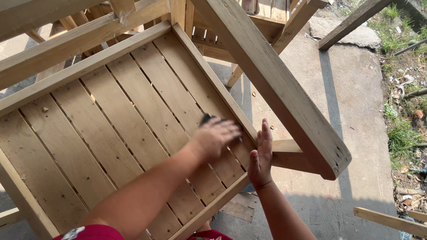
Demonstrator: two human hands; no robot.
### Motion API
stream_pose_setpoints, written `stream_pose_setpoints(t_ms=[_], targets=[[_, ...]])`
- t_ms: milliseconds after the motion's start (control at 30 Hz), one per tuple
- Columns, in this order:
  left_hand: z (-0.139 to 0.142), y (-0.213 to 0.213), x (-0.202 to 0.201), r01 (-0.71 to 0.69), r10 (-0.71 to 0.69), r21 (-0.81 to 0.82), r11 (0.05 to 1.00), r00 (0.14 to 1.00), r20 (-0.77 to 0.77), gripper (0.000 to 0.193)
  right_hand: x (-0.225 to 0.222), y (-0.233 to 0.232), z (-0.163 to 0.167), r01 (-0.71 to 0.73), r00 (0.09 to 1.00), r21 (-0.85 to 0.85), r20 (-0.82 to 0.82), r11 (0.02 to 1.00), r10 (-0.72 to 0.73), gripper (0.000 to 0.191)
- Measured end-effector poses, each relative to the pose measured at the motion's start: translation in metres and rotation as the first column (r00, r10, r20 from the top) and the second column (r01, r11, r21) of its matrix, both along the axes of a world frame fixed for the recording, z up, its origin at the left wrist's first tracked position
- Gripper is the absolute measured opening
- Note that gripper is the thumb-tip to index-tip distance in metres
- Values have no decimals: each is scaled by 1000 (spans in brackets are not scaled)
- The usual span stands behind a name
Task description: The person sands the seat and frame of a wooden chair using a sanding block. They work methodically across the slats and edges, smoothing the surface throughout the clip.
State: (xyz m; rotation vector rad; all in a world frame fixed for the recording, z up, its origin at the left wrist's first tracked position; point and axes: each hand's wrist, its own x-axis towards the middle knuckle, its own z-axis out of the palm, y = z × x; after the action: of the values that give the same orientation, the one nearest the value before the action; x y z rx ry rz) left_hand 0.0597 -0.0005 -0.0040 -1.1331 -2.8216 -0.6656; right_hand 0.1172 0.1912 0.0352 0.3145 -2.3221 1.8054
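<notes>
A bare wooden chair lies tipped, its slatted seat (111, 115) facing me and a broad curved armrest (275, 84) running down to the right. My left hand (215, 137) is blurred and presses a small dark piece, likely sandpaper (206, 118), flat onto the slats near the seat's right frame rail. My right hand (262, 153) is flat with fingers together, gripping the edge of that frame rail (222, 95) beside the armrest's support.
More unfinished wooden chair frames (262, 18) stand behind. A concrete slab (351, 102) lies underneath, with grass and litter (404, 89) at the right. Loose wooden planks (391, 220) lie at the lower right and another plank (351, 22) leans at the top right.
</notes>
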Motion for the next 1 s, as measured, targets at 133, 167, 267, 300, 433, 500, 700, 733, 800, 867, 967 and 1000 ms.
stream_pose_setpoints(t_ms=[133,167,267,300,433,500,700,733,800,867,967,1000], targets=[[16,-81,-99,-514,515,104,852,857,15,42,1,0,3,4,1000,103,3,995,-4,101],[16,-84,-108,-599,598,90,795,800,44,41,1,0,4,0,1000,181,12,983,-2,97],[5,-37,-66,-566,554,-7,824,809,-199,47,-1,-4,8,-24,1000,362,7,932,24,85],[-1,-13,-35,-479,461,-71,875,869,-181,46,-3,-7,8,-43,999,394,-3,918,48,80],[-8,17,31,-220,219,8,976,967,-128,49,-29,-34,3,-131,991,107,26,986,129,70],[0,-5,10,-318,310,-17,948,932,-190,52,-48,-53,-3,-163,987,75,13,984,162,67],[31,-96,-143,-733,743,135,667,640,-195,43,-66,-83,-9,-121,992,499,23,858,126,70],[32,-100,-156,-724,727,112,681,650,-221,40,-66,-84,-8,-108,993,568,24,816,115,72],[40,-105,-174,-705,692,73,705,663,-284,34,-63,-83,-5,-106,994,561,44,821,98,72],[39,-111,-176,-627,643,154,764,715,-276,32,-62,-82,-3,-108,994,558,60,823,90,72],[45,-137,-151,-561,605,232,795,764,-225,29,-63,-83,0,-110,994,569,62,815,91,72],[49,-150,-138,-549,599,253,796,775,-203,28,-63,-84,1,-114,993,581,61,806,97,73]])
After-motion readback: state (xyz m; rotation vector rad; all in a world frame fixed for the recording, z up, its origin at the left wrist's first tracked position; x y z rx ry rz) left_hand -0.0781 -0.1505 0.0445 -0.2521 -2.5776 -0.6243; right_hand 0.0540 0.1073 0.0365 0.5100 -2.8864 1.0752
